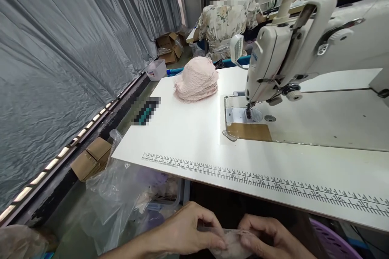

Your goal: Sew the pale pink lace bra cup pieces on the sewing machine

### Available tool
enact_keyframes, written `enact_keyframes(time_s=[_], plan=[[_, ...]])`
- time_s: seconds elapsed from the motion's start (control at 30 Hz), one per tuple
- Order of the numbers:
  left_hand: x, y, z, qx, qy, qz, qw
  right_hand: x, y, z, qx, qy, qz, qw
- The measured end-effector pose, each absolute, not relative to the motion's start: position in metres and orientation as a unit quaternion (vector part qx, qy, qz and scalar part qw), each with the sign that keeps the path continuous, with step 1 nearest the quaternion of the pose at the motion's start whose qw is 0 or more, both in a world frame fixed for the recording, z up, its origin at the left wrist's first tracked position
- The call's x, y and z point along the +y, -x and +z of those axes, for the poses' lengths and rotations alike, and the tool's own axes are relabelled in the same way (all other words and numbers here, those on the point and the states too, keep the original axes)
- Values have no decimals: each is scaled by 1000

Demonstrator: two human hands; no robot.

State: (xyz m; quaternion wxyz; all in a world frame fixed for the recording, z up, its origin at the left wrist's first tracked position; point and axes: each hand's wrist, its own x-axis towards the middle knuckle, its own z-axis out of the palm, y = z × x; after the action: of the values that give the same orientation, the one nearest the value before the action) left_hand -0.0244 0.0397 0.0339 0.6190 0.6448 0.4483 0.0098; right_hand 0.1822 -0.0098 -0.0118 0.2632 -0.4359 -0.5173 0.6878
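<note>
Both of my hands are low at the bottom edge, below the front of the white sewing table [188, 129]. My left hand [190, 230] and my right hand [267, 236] pinch a small piece of pale pink lace fabric [234, 243] between their fingertips. A pile of the same pink lace pieces [197, 80] lies on the far left part of the table. The white sewing machine [304, 44] stands at the right, its needle [249, 111] over the metal plate.
A printed ruler [258, 178] runs along the table's front edge. A clear plastic bag [121, 194] and cardboard boxes [91, 158] sit on the floor at the left, beside a grey plastic curtain [60, 48]. Another person [226, 24] sits at the back. A purple basket [331, 243] is lower right.
</note>
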Motion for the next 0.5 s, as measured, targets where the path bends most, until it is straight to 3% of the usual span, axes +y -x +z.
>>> enact_keyframes(time_s=[0.1, 0.3, 0.5], plan=[[39, 21, 41, 430, -657, 17, 620, -8, -179, -9, -508, 463, 670, 280], [29, 5, 39, 508, -727, -4, 462, -10, -174, -18, -518, 502, 627, 294], [37, 4, 44, 464, -734, -44, 494, -13, -187, -16, -503, 470, 643, 335]])
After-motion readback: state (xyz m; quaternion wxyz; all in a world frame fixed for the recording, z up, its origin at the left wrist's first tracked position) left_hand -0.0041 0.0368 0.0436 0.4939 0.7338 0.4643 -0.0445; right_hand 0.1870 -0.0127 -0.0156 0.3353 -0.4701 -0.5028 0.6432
